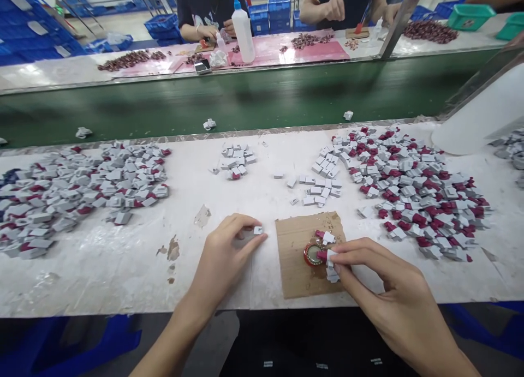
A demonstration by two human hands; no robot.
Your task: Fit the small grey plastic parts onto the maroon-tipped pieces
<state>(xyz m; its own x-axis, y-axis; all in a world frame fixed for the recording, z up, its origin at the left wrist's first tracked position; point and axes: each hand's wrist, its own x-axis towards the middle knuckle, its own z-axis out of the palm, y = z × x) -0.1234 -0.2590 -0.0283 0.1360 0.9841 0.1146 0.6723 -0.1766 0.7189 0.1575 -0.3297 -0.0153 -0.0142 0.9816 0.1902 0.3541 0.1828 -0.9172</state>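
Observation:
My left hand (224, 252) pinches a small light-grey plastic block (257, 230) between thumb and forefinger, just left of the cardboard. In my right hand (388, 284), thumb and forefinger are closed on a grey-and-maroon plastic piece (329, 258), its maroon end at the rim of a bottle cap (313, 254). The cap lies upturned on a square of brown cardboard (292, 279) with wet stains. Another grey-and-maroon piece (326, 237) rests on the cardboard above the cap. A grey piece (333, 275) lies below the right fingertips, partly hidden.
Piles of grey-and-maroon pieces lie at left (102, 186) and right (413, 191); loose grey blocks (321, 189) sit between. A white container (478, 115) stands at right. Beyond runs a green conveyor (262, 101) carrying several pieces. Co-workers sit across at a table (82, 74).

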